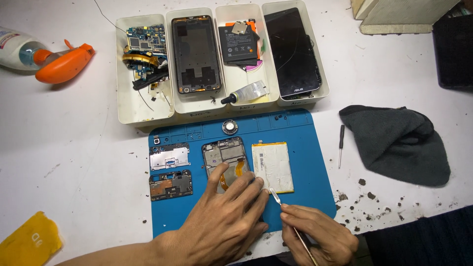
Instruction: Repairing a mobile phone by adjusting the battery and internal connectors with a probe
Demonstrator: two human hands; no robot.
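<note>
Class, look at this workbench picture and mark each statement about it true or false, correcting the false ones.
1. The left hand presses down on the opened phone frame on the blue mat. True.
2. The right hand holds a pair of scissors. False: it holds a thin metal tool whose tip points at the flat battery.
3. Four white trays stand side by side above the mat. True.
4. The dark cloth lies on the mat. False: it lies on the table, right of the mat.
5. The small screwdriver lies between the mat and the cloth. True.
</note>
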